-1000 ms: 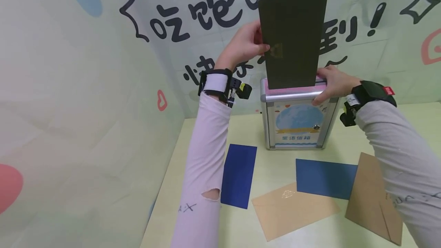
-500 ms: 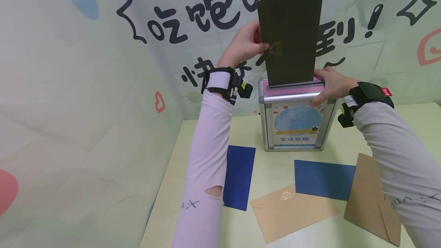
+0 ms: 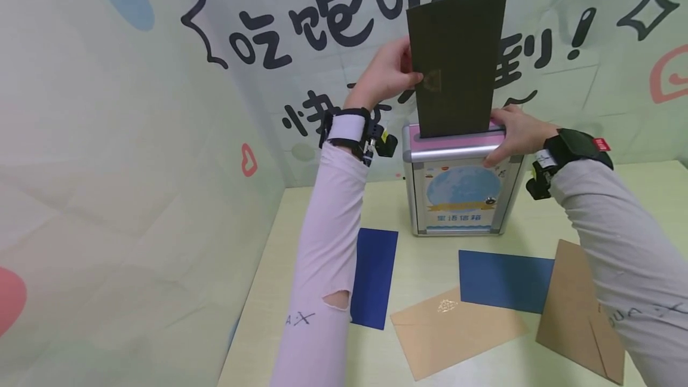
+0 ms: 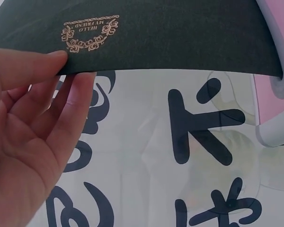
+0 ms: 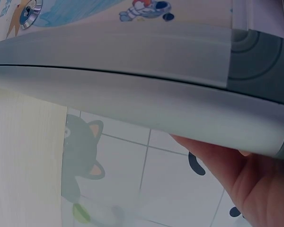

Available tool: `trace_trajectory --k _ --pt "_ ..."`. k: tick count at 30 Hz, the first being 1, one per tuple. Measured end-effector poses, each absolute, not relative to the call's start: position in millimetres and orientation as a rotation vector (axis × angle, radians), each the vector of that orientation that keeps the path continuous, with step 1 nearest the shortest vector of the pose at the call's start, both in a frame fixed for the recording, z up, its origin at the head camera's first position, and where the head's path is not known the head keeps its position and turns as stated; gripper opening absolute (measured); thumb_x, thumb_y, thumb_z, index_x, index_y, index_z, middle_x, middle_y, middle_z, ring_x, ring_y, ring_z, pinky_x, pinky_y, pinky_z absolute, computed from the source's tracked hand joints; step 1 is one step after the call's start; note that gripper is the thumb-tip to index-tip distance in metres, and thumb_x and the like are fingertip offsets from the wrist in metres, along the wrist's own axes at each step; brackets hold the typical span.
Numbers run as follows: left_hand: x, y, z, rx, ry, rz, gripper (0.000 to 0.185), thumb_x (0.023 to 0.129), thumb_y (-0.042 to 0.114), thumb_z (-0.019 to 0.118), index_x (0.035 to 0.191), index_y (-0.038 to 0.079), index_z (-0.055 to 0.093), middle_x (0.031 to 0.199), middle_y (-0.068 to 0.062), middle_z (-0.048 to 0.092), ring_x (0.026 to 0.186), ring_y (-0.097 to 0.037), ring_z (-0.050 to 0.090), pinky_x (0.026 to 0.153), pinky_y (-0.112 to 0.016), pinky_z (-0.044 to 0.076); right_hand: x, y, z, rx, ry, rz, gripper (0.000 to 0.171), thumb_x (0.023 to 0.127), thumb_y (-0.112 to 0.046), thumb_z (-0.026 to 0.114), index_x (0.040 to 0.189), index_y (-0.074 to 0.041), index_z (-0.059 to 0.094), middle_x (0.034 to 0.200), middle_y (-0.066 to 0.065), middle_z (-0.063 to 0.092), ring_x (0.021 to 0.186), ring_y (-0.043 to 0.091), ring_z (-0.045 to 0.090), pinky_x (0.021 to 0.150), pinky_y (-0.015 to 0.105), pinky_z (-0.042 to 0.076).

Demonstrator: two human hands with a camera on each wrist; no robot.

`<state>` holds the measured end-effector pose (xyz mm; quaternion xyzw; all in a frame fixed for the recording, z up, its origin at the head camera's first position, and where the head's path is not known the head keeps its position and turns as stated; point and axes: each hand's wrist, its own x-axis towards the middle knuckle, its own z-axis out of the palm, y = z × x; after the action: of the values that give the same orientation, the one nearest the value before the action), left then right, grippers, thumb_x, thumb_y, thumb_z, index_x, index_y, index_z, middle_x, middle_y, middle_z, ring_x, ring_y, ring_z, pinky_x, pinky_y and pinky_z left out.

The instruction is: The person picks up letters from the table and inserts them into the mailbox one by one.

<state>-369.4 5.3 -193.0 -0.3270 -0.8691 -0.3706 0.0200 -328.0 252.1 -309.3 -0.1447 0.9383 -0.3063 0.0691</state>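
A dark green envelope (image 3: 457, 58) stands upright with its lower edge in the slot on top of a small silver letter box (image 3: 462, 196) with a pink top. My left hand (image 3: 388, 71) pinches the envelope's left edge between thumb and fingers; in the left wrist view the thumb (image 4: 26, 66) lies on the dark green envelope (image 4: 180, 33) near a gold emblem. My right hand (image 3: 513, 130) grips the box's top right corner. The right wrist view shows the letter box (image 5: 132, 71) close up, with part of my right hand (image 5: 236, 179) beneath it.
On the pale table (image 3: 430, 255) in front of the box lie a dark blue envelope (image 3: 374, 276) at the left, another blue one (image 3: 505, 279), and two tan envelopes (image 3: 457, 330) (image 3: 577, 309). Printed fabric walls (image 3: 134, 166) close in at left and behind.
The envelope and my left hand stay almost in place, shifted slightly right and down over the slot. My right hand keeps its grip on the box.
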Motion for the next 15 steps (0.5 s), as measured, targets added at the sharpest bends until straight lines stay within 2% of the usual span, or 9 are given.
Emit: trace_trajectory --k 15 --pt "-377.4 13.8 -220.5 -1.008 -2.702 -1.130 0.020 0.083 0.001 0.058 0.101 0.001 0.050 0.091 -0.009 0.059 0.083 -0.016 0.056 0.072 -0.022 0.045 -326.7 251.5 -309.8 -0.367 2.811 -0.930 0.085 0.062 -0.024 0.081 0.128 -0.001 0.033 0.127 0.023 0.017 0.111 0.043 0.024 0.086 0.061 0.034"
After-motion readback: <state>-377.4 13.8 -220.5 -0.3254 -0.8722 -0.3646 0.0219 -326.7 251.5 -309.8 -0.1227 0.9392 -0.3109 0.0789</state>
